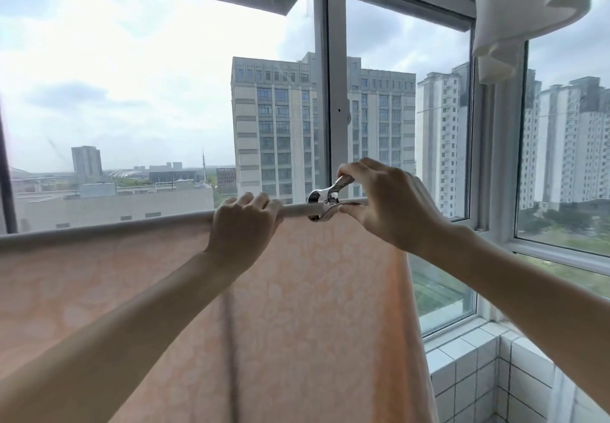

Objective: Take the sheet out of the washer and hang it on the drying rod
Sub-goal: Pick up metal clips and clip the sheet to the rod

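Note:
A peach patterned sheet (132,274) hangs draped over the horizontal drying rod (297,209), which runs across the window at chest height. My left hand (244,224) grips the rod through the sheet's top fold. Just to its right, my right hand (386,201) pinches the handles of a shiny metal clip (325,203). The clip's jaws sit around the sheet-covered rod near the sheet's right edge. The washer is out of view.
Large windows with white frames (330,92) stand right behind the rod. White cloth (515,9) hangs from above at the top right. A tiled ledge (472,366) sits in the lower right corner under the window.

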Available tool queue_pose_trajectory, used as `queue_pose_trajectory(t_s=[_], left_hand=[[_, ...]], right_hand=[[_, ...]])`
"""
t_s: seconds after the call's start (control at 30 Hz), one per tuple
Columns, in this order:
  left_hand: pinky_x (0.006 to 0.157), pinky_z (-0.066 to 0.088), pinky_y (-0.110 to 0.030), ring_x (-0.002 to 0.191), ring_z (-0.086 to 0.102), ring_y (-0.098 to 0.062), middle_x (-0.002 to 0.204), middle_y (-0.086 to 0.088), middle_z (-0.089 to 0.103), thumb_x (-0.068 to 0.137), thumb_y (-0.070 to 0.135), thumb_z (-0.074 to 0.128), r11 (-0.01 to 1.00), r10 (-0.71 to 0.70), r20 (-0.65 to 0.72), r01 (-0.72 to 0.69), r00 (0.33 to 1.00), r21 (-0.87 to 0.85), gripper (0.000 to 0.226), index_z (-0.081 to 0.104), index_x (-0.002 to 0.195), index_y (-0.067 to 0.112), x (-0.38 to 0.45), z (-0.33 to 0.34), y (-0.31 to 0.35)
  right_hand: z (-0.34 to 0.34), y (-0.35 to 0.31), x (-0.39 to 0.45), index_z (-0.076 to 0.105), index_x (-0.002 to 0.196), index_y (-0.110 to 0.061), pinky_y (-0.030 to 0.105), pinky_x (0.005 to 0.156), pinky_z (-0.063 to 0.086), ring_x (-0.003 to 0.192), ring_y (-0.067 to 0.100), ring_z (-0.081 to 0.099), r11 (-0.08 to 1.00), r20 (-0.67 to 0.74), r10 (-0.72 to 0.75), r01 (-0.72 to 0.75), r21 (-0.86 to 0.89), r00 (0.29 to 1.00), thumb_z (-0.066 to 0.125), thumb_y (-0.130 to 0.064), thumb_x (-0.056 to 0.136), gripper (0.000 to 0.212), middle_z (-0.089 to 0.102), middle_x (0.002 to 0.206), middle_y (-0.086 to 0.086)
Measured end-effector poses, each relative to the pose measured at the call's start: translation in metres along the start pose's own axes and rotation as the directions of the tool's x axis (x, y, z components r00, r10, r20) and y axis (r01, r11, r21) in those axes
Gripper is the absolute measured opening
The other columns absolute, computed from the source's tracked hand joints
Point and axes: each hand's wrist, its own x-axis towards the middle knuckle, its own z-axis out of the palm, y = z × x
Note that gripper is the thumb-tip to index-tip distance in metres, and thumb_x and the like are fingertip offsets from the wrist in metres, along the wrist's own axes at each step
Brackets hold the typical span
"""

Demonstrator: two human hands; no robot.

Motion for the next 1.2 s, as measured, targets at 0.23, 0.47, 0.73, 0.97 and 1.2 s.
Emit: queue_pose_trajectory(t_s=[0.23, 0.47, 0.73, 0.97, 1.2], left_hand=[[0.060, 0.053, -0.033, 0.073, 0.068, -0.024, 0.082, -0.002, 0.070, 0.087, 0.031, 0.068, 1.000, 0.017, -0.015, -0.017, 1.000, 0.009, 0.020, 0.072, 0.097, 0.015, 0.000, 0.002, 0.003], [0.063, 0.055, -0.034, 0.076, 0.069, -0.024, 0.086, -0.003, 0.072, 0.091, 0.032, 0.065, 1.000, -0.001, 0.007, 0.001, 1.000, -0.004, 0.022, 0.072, 0.102, 0.014, -0.003, 0.006, 0.000], [0.066, 0.052, -0.037, 0.078, 0.067, -0.028, 0.089, -0.004, 0.070, 0.095, 0.031, 0.056, 1.000, -0.005, 0.083, 0.005, 0.996, 0.005, 0.025, 0.070, 0.106, 0.013, -0.002, -0.002, 0.004], [0.075, 0.053, -0.040, 0.092, 0.065, -0.027, 0.102, -0.004, 0.067, 0.098, 0.033, 0.048, 0.990, -0.079, 0.183, 0.098, 0.980, -0.100, 0.028, 0.065, 0.108, 0.012, -0.017, -0.034, -0.024], [0.086, 0.050, -0.045, 0.102, 0.063, -0.031, 0.115, -0.008, 0.066, 0.094, 0.024, 0.054, 0.988, -0.138, 0.197, 0.148, 0.971, -0.036, 0.035, 0.058, 0.126, 0.012, -0.084, -0.086, -0.083]], right_hand=[[0.011, 0.007, 0.019, 0.056, 0.129, -0.015, 0.041, 0.083, 0.054, 0.092, 0.021, 0.067, 1.000, 0.054, -0.021, 0.021, -0.004, 0.998, 0.078, -0.030, 0.078, 0.057, 0.064, 0.124, -0.002], [0.029, 0.012, 0.033, 0.028, 0.149, -0.011, 0.040, 0.099, 0.047, 0.124, 0.024, 0.053, 0.998, 0.224, -0.015, -0.001, 0.069, 0.975, 0.075, -0.028, 0.083, 0.083, 0.048, 0.144, 0.008], [0.029, 0.004, 0.041, 0.022, 0.150, -0.008, 0.033, 0.092, 0.044, 0.119, 0.028, 0.049, 0.993, 0.211, 0.006, -0.031, 0.113, 0.977, 0.063, -0.023, 0.088, 0.076, 0.053, 0.128, 0.012], [0.010, -0.030, 0.028, 0.025, 0.147, -0.012, 0.035, 0.109, 0.032, 0.133, 0.024, 0.037, 1.000, 0.101, -0.024, 0.022, 0.020, 0.995, 0.058, -0.018, 0.089, 0.067, 0.048, 0.139, 0.011], [0.019, -0.100, -0.001, 0.035, 0.143, -0.009, 0.032, 0.112, 0.029, 0.132, 0.024, 0.042, 0.994, 0.149, -0.107, 0.109, -0.003, 0.983, 0.058, -0.026, 0.092, 0.058, 0.050, 0.138, 0.012]])
